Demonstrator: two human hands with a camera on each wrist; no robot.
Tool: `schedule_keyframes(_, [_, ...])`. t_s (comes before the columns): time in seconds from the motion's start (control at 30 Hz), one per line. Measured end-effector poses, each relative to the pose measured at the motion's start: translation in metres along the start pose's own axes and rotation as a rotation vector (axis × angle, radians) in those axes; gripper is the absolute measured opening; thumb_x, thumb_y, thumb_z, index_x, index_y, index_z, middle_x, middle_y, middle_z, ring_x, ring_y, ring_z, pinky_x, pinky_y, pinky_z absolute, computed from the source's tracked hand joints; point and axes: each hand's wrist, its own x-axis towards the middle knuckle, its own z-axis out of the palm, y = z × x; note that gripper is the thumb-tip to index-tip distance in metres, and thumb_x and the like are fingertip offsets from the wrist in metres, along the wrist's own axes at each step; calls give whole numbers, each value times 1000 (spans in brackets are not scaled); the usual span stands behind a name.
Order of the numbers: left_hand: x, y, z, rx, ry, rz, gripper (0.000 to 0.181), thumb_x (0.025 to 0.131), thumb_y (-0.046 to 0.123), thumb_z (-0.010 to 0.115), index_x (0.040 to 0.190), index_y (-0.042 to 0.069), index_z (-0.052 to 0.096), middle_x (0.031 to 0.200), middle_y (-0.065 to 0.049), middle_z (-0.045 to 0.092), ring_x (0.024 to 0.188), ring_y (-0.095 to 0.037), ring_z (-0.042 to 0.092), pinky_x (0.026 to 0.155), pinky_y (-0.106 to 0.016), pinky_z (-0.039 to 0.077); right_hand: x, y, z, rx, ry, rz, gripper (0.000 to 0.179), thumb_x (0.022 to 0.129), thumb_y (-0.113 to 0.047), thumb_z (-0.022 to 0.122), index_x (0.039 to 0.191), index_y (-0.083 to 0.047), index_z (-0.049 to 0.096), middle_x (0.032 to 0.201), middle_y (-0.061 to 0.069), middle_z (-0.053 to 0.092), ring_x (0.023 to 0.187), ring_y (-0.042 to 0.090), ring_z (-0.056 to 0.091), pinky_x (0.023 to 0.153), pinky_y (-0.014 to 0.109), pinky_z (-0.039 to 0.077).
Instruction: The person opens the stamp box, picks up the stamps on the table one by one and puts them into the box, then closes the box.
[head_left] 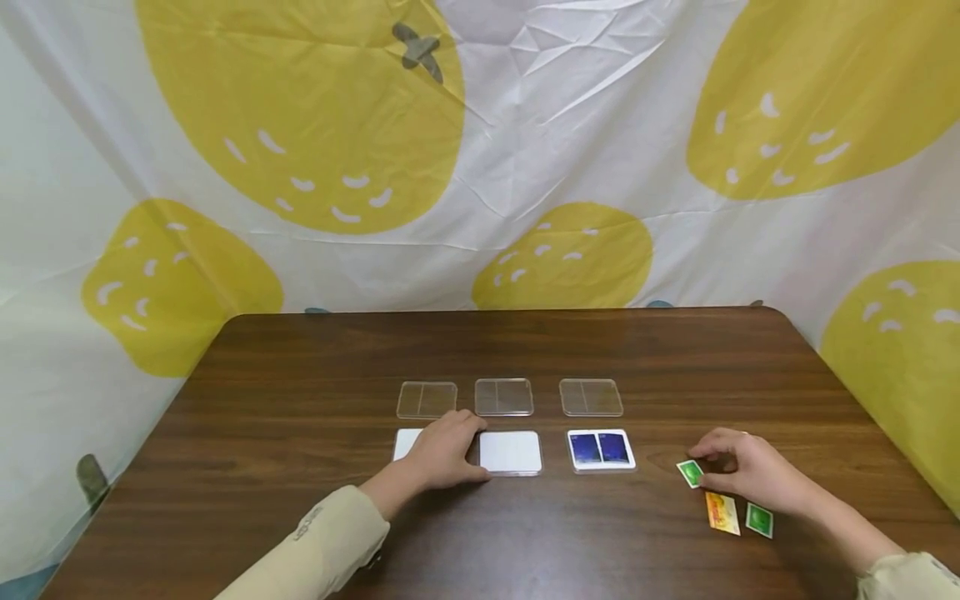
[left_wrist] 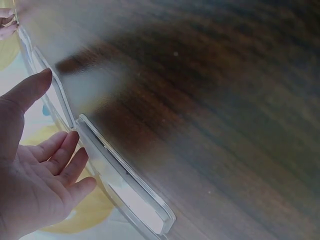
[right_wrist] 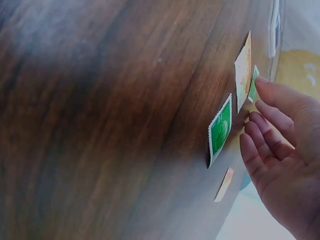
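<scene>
Your left hand (head_left: pixel 444 450) spreads loosely at the middle white card (head_left: pixel 512 452); your right hand (head_left: pixel 750 472) meets the farther green stamp (head_left: pixel 688 472), right of the blue stamps (head_left: pixel 586 447), pinch unclear. Squeezing unevenly could crease it; a low palm could drag the orange stamp (head_left: pixel 722 512).

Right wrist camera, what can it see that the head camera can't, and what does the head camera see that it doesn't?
Only the right wrist view shows the small pale orange piece lying on the table.

Only the head view shows the left hand, the left sleeve and a grey stalk mark on the patterned cloth.

Both show the right hand, two green stamps, the yellow-orange stamp, some tabletop and some cloth.
</scene>
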Motion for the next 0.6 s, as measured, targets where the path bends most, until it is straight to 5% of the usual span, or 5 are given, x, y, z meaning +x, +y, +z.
schedule_keyframes(0.6, [-1,0,0,-14,7,-3,62,67,38,76,114,2,56,105,-8,58,98,-24,53,83,-35,45,0,-1,3,-97,24,-9,25,72,-17,75,91,-3,70,90,-1,56,71,0,48,54,20,43])
